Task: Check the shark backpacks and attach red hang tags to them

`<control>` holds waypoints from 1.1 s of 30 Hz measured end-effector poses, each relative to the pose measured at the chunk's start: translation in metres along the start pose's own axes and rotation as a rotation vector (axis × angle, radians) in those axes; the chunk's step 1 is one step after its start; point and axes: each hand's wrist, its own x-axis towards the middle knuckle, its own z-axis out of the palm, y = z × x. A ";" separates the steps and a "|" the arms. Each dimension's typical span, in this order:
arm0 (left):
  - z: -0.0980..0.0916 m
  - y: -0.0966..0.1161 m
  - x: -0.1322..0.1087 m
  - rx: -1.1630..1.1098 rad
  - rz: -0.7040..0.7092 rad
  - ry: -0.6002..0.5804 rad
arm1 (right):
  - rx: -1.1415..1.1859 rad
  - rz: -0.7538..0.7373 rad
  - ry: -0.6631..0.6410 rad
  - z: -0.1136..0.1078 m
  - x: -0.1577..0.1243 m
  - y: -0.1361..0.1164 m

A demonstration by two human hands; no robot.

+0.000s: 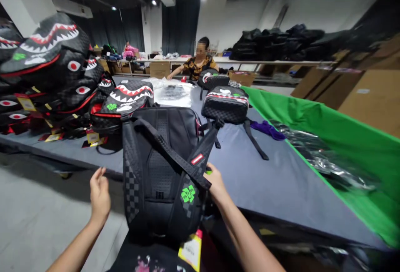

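Observation:
A black checkered backpack (158, 172) stands upright at the table's near edge, its padded back and shoulder straps facing me. One strap crosses the back panel diagonally, and a green print marks the lower right. A yellow and white hang tag (190, 250) dangles below. My right hand (215, 182) is closed at the backpack's right side, on the strap there; its fingertips are partly hidden, and a small green patch shows beside them. To the left of the backpack, apart from it, my left hand (100, 195) is raised with fingers extended and nothing in it.
Shark-mouth backpacks (53, 67) are piled on the left of the grey table (265, 184). Another backpack (225, 104) lies farther back, near a purple cloth (268, 130). A green sheet (343, 138) borders the right side, with clear plastic bags (321, 159). A co-worker (201, 59) is across the table.

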 end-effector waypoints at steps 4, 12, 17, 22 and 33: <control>0.026 0.054 -0.003 0.085 0.835 -0.301 | -0.193 -0.093 -0.122 -0.013 -0.018 -0.033; 0.148 0.066 -0.032 0.353 1.052 -0.786 | -0.417 0.035 0.011 -0.046 -0.012 -0.020; 0.153 0.054 -0.050 0.164 0.987 -0.820 | -0.061 -0.232 0.235 -0.035 -0.032 -0.065; 0.134 0.073 -0.024 -0.353 0.542 -0.463 | 0.066 -0.216 -0.035 0.023 -0.033 -0.081; 0.205 0.136 0.046 0.067 1.263 -0.804 | -0.667 -0.727 0.033 0.025 -0.070 0.034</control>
